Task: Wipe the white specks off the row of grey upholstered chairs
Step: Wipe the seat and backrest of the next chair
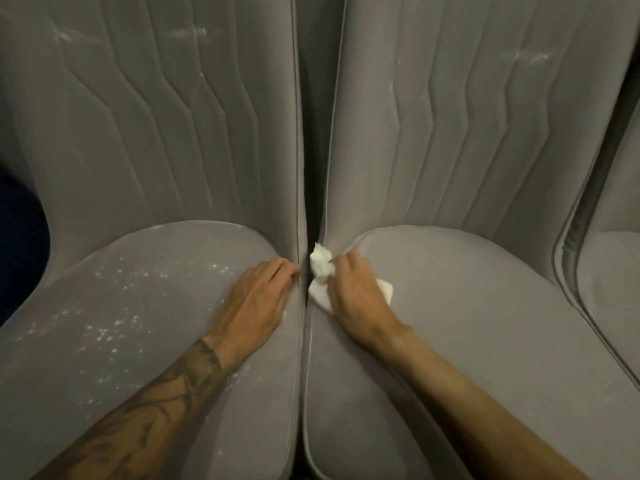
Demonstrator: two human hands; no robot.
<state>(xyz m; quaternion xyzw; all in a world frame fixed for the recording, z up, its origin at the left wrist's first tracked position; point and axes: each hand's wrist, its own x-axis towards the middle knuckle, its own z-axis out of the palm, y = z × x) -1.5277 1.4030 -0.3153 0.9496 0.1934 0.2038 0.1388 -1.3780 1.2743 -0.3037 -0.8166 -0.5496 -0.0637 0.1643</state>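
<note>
White crumpled tissue (pixel 320 266) gripped in right hand (pixel 349 289), fingers (pixel 346 263) curled round it, at rear of gap (pixel 306 341) between two grey seats. Long axis along gap, top end toward backrests (pixel 173 133); middle hidden under hand. Left hand (pixel 258 296) flat, pressing left seat (pixel 173 393) edge. White specks (pixel 114 327) across left seat. Third chair (pixel 609 271) cut off right

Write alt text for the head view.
A right hand grips a white cloth at the gap between two grey chairs. The left hand rests flat on the left seat, which is dotted with white specks; the right seat looks mostly clean.
</note>
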